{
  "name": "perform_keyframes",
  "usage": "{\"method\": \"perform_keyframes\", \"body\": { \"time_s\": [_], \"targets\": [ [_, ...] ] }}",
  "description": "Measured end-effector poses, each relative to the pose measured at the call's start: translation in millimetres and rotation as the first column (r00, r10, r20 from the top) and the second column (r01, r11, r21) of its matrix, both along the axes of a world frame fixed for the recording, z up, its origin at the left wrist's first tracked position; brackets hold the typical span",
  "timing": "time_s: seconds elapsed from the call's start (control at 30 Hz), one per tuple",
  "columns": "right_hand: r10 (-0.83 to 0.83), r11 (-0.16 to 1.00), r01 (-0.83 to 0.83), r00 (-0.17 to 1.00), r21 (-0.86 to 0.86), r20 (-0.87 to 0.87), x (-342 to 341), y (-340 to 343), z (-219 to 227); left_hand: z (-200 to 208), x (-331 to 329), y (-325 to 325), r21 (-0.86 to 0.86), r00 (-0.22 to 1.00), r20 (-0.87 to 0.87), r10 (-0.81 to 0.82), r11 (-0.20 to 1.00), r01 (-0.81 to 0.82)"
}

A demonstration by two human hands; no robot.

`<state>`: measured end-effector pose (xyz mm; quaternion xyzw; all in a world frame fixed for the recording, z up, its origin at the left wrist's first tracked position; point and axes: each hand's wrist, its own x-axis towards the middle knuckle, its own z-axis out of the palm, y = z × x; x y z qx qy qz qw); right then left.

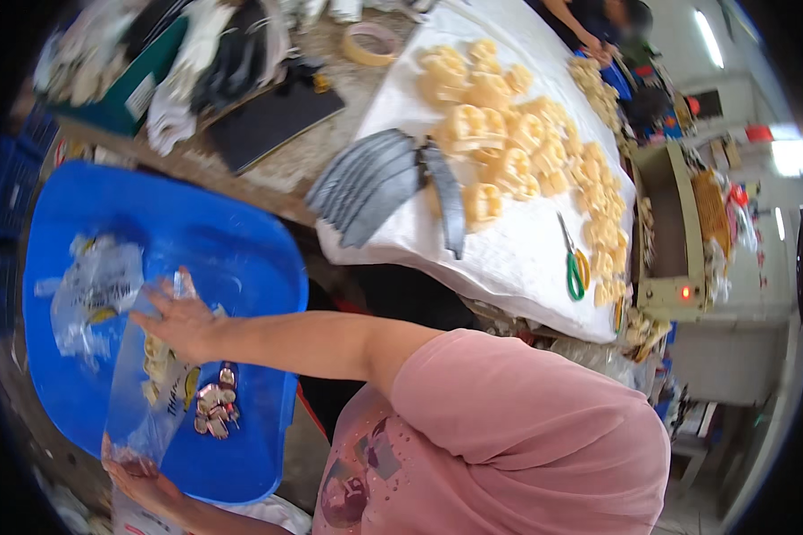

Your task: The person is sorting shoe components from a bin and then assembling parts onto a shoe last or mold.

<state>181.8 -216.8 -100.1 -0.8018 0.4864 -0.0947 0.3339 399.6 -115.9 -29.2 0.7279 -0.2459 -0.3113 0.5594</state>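
- Clear plastic bag, with pale yellow pieces inside, is stretched over the blue tub between both hands
- Right hand lies on the bag's upper end with fingers spread, pressing more than pinching
- Left hand cups the lower end from beneath, fingers curled loosely round it
- Judged step: the bag looks partly filled and is being steadied; the next move calls for a firmer hold on the mouth
- Small shiny packets lie just beside the bag
- The bag's mouth is hidden under the right hand, and the left wrist is cut off at the lower edge
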Motion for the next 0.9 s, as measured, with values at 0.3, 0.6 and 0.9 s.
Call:
{"method": "perform_keyframes", "body": {
  "time_s": [0.3, 0.6, 0.9],
  "targets": [
    [-0.085, 0.996, 0.082, 0.993, 0.039, 0.078, -37.3, 10.8, -5.2, -7.2, -15.3, -15.3, -0.078, 0.964, -0.106, -0.245, 0.968, 0.237],
    [-0.109, 0.993, 0.111, 0.993, -0.044, 0.055, -68.0, 15.6, -1.3, -11.9, -27.4, -24.3, -0.152, 0.871, -0.273, -0.408, 0.912, 0.38],
    [-0.087, 0.995, 0.089, 0.995, -0.034, 0.044, -91.2, 44.7, -5.9, -21.7, -36.3, -31.5, -0.201, 0.842, -0.26, -0.473, 0.879, 0.432]
  ]
}}
